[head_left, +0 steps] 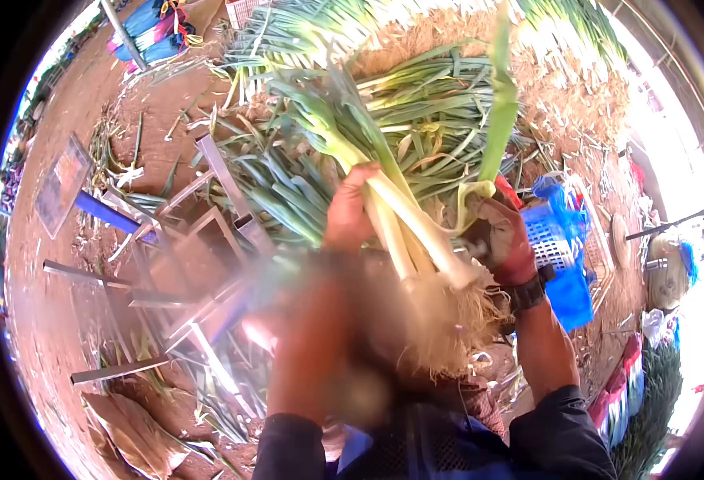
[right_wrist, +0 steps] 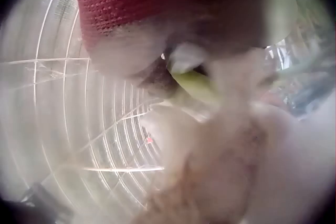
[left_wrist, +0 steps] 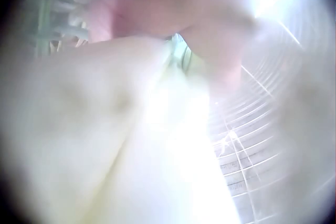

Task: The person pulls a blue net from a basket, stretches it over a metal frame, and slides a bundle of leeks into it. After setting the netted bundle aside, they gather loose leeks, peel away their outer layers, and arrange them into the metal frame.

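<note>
My bare left hand [head_left: 348, 210] grips a bunch of leeks [head_left: 396, 212] around their pale stalks. Their green tops lean away from me, and the shaggy roots [head_left: 448, 328] hang toward my body. In the left wrist view, the white stalks [left_wrist: 173, 145] fill the foreground, blurred, below the fingers. On my right hand [head_left: 500, 236] is a red and grey glove, also seen in the right wrist view as red knit fabric [right_wrist: 121, 3]. Its fingers pinch a loose outer leaf [head_left: 500, 120] beside the stalks; the long green blade stands upright above the hand.
More leeks [head_left: 440, 120] lie heaped on the ground ahead, with rows of others behind. To the left stands a metal frame [head_left: 224, 180] with a blue bar [head_left: 108, 214]. A blue plastic basket [head_left: 556, 240] sits right of my gloved hand. Dry brown leaves [head_left: 132, 432] lie at lower left.
</note>
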Available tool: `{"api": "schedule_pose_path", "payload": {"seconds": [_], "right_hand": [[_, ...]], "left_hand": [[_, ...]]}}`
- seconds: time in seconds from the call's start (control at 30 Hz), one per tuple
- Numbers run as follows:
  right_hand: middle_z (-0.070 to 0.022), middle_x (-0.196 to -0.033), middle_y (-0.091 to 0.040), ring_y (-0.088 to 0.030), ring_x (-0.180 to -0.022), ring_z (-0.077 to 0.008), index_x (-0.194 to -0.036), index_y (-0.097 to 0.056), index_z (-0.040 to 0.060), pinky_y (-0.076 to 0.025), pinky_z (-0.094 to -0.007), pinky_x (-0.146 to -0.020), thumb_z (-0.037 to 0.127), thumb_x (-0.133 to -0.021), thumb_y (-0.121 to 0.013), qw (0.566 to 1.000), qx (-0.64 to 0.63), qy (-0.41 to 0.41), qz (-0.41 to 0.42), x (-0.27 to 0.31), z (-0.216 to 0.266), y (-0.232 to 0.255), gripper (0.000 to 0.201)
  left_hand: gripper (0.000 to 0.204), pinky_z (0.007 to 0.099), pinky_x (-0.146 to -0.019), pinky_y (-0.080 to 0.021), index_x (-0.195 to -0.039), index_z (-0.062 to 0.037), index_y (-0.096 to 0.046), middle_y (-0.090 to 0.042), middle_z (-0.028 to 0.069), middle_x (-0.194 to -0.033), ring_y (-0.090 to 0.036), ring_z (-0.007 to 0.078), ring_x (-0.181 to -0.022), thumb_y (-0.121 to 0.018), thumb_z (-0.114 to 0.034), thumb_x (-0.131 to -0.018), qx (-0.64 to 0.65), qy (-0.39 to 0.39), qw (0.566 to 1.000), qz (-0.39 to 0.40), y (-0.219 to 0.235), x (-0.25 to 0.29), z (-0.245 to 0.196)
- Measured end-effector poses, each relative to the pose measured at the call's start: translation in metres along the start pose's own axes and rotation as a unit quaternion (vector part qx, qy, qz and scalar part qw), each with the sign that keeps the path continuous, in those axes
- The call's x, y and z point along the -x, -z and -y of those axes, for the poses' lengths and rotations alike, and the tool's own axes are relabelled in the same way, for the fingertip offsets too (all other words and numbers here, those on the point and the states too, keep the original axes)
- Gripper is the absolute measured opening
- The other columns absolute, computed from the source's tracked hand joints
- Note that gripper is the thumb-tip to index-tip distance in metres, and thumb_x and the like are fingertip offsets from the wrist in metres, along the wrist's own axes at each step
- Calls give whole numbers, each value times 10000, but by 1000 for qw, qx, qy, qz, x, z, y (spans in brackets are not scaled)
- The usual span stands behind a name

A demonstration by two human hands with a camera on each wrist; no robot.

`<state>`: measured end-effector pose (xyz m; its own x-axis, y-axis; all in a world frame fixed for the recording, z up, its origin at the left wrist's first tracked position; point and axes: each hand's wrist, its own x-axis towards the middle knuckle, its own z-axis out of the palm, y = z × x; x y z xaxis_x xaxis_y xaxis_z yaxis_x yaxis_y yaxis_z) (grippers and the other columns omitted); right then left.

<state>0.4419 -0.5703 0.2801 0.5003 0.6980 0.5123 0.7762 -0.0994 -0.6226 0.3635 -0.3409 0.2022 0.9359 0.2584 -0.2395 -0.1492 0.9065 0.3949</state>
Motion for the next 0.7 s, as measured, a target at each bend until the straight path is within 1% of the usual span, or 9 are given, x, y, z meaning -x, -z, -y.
{"api": "schedule_pose_path", "payload": {"seconds": [0.07,0.13,0.17,0.3,0.43,0.53,0.57,0.63,0.7], "right_hand": [[-164,-1046,-689,-668,-982,-297,-1037,-675,-24,-534,-381,-883,2,-892,-667,993,-44,-105,-30,19,-9,-1,148],[-120,-1029,-686,-658,-946,-236,-1037,-678,-24,-516,-337,-885,34,-909,-650,992,42,118,-34,-2,15,-3,143],[-120,-1029,-686,-658,-946,-236,-1037,-678,-24,-516,-337,-885,34,-909,-650,991,44,119,-34,-7,25,-5,143],[-56,-1015,-675,-639,-930,-131,-1105,-669,-33,-505,-283,-858,84,-981,-569,975,-211,-68,-21,-21,47,-14,198],[-58,-996,-669,-644,-883,-125,-1160,-646,-24,-507,-250,-792,147,-995,-554,879,-422,-218,33,-23,25,-21,255],[-78,-927,-659,-641,-781,-125,-1089,-652,-1,-524,-285,-700,50,-951,-573,692,-684,-229,7,-5,27,-7,166],[-71,-887,-650,-633,-736,-137,-1078,-649,7,-519,-287,-655,29,-934,-595,862,-446,-238,-39,18,33,3,156],[-60,-747,-611,-614,-622,-176,-947,-631,28,-491,-289,-529,4,-881,-653,981,-1,-191,-41,73,42,35,74],[-81,-708,-616,-575,-539,-191,-732,-521,40,-459,-304,-488,68,-911,-625,802,-466,-369,61,115,40,85,209]], "left_hand": [[359,456,-892,-550,-1105,-54,-612,-670,100,-999,-659,281,-935,-740,-240,-826,6,-8,1000,18,0,-5,2],[400,467,-904,-551,-1157,-36,-596,-676,124,-1044,-667,296,-952,-716,-265,-851,2,-21,999,24,1,-7,4],[444,477,-916,-552,-1209,-19,-580,-682,149,-1089,-675,312,-970,-692,-289,-876,-4,-37,999,28,1,-8,4],[437,485,-921,-551,-1195,-22,-579,-683,148,-1073,-676,321,-976,-695,-301,-880,23,-40,996,72,-1,-12,-1],[399,485,-875,-560,-1142,-34,-585,-680,146,-982,-678,321,-906,-720,-282,-860,40,-40,997,48,-1,-12,-9],[370,471,-818,-573,-1099,-29,-587,-674,145,-889,-678,315,-830,-735,-252,-843,45,-48,998,24,0,-13,-15],[362,471,-803,-577,-1089,-22,-587,-672,154,-871,-678,323,-806,-731,-248,-845,47,-52,998,9,3,-15,-20],[344,483,-818,-577,-1069,-18,-587,-678,166,-903,-682,330,-820,-722,-254,-858,85,-53,995,21,22,-29,-28],[344,494,-860,-567,-1072,-17,-584,-678,169,-931,-680,339,-845,-717,-257,-865,76,-69,995,12,41,-37,-40]]}}
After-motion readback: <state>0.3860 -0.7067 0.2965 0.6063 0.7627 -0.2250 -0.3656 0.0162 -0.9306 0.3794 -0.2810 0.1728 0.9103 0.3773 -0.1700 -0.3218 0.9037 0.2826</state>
